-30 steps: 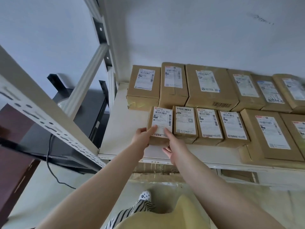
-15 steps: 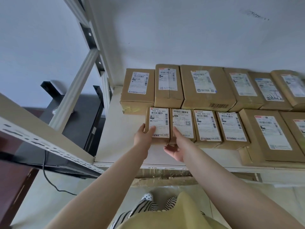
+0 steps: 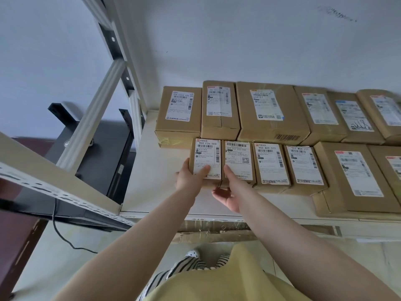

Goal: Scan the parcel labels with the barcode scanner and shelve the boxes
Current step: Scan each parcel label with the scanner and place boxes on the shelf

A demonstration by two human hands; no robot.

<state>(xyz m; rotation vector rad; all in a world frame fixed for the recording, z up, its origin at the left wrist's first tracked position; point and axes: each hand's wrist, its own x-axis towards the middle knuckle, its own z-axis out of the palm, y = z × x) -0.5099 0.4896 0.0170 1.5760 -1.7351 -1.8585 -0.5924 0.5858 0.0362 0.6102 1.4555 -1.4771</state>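
Pushed further onto the shelf (image 3: pixel 156 170), the small box (image 3: pixel 206 158) now touches its neighbour; left hand (image 3: pixel 188 178) grips it, right hand (image 3: pixel 227 192) open beside it.

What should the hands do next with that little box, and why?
Probably let go. The small box already lies flat on the shelf, snug beside its neighbour box. The left hand grips its near corner; the right hand touches the neighbour's front.

Both our bare arms reach forward; our left hand (image 3: pixel 191 178) curls in a grip, our right hand (image 3: pixel 230 193) lies open, palm up.
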